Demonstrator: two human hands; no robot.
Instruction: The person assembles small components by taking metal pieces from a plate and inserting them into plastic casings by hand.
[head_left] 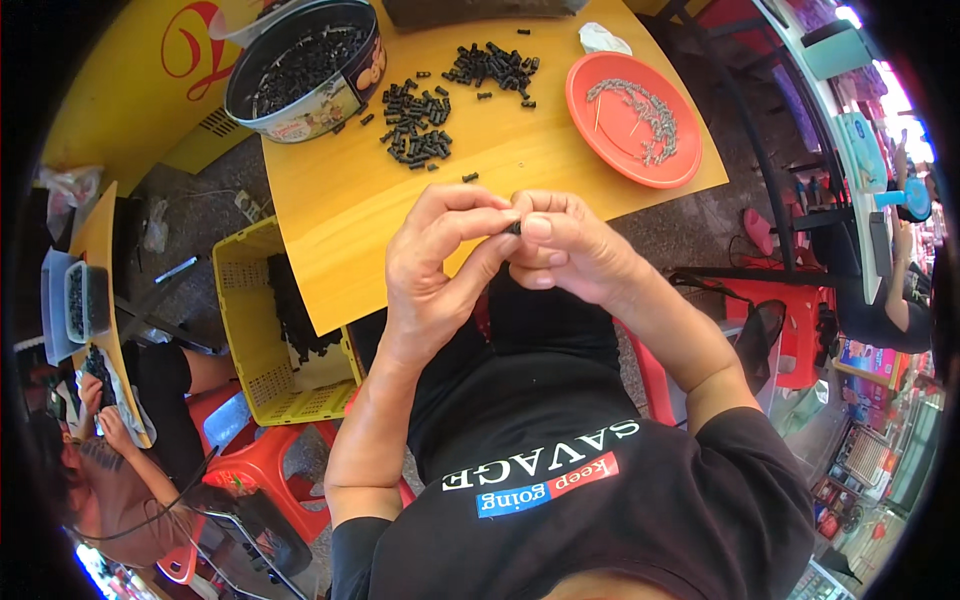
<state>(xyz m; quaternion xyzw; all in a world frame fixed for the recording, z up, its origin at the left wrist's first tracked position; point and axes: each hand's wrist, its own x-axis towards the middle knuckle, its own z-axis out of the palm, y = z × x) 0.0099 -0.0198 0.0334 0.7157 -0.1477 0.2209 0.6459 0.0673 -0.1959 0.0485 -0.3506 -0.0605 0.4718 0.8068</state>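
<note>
My left hand (440,262) and my right hand (572,245) meet over the near edge of the yellow table (345,225). Between their fingertips is a small black part (514,228), mostly covered by the fingers; both hands are closed on it. Just beyond, a single black piece (470,178) lies on the tabletop. Farther off are two loose heaps of short black cylindrical pieces, one nearer (415,125) and one farther (492,68). On the right a red plate (590,125) holds a curved band of small grey metal-looking bits and thin sticks.
A round tub (310,125) of black pieces stands at the table's far left. Below it sits a yellow crate (240,300) with black items. Crumpled white tissue (604,39) lies beyond the plate. Another person (135,500) works at a table on the left. Red stools (265,475) stand nearby.
</note>
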